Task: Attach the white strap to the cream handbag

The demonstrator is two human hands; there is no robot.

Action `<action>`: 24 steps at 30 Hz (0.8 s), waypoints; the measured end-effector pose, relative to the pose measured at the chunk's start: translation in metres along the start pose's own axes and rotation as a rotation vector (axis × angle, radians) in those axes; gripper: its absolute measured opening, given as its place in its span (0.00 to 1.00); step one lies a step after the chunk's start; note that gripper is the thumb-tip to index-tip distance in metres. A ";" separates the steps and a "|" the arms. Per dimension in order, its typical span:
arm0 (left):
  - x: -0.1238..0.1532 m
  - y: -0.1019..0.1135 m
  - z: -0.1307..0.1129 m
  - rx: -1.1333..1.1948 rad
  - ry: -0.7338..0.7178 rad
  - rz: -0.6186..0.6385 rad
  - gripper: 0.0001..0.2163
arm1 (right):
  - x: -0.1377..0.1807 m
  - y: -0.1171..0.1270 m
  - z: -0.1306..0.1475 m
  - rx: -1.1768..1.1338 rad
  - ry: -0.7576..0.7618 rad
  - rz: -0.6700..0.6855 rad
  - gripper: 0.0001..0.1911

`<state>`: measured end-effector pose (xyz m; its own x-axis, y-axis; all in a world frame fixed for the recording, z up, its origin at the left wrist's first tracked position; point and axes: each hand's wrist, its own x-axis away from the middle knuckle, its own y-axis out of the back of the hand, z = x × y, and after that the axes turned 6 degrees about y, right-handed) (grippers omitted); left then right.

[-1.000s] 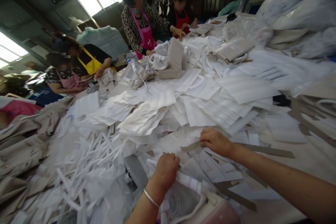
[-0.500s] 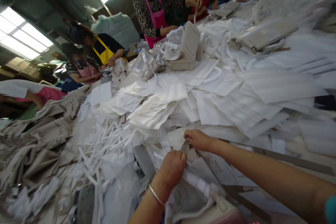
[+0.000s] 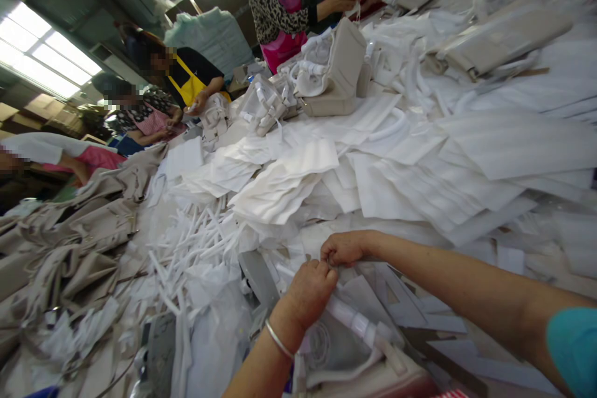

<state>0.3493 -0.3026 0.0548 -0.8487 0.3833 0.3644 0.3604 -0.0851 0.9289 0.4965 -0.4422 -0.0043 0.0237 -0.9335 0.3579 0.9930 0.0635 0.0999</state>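
My left hand (image 3: 308,291), a silver bangle on its wrist, is closed over the end of a white wrapped handle strap (image 3: 351,318) of a beige bag (image 3: 373,373) lying right in front of me. My right hand (image 3: 344,247) meets it fingertip to fingertip, pinching something small at the strap's end; what it pinches is too small to make out. Grey card strips (image 3: 256,273) and white sheets lie under both hands.
A heap of white paper sheets (image 3: 387,180) covers the table's middle; loose white strips (image 3: 196,242) lie to the left, beige fabric bags (image 3: 74,249) at far left. A beige bag with white handles (image 3: 340,68) stands at the back. Several other people work along the far side.
My right hand left the long grey strip and came left to meet my left hand at the strap's end. The camera view shifted left and down.
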 end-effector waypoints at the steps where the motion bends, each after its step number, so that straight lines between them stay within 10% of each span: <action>1: 0.000 0.000 0.000 0.000 0.001 0.002 0.06 | 0.000 0.002 0.004 0.011 -0.003 0.033 0.22; 9: 0.002 -0.011 0.005 0.074 0.003 -0.030 0.08 | -0.005 -0.005 0.016 -0.052 -0.096 0.219 0.18; 24: 0.005 -0.015 0.018 0.174 -0.108 -0.027 0.14 | 0.002 -0.028 -0.020 -0.547 -0.128 0.033 0.25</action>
<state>0.3466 -0.2829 0.0413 -0.8158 0.4807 0.3216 0.4074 0.0829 0.9095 0.4712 -0.4532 -0.0253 0.0752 -0.8814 0.4663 0.9084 -0.1323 -0.3966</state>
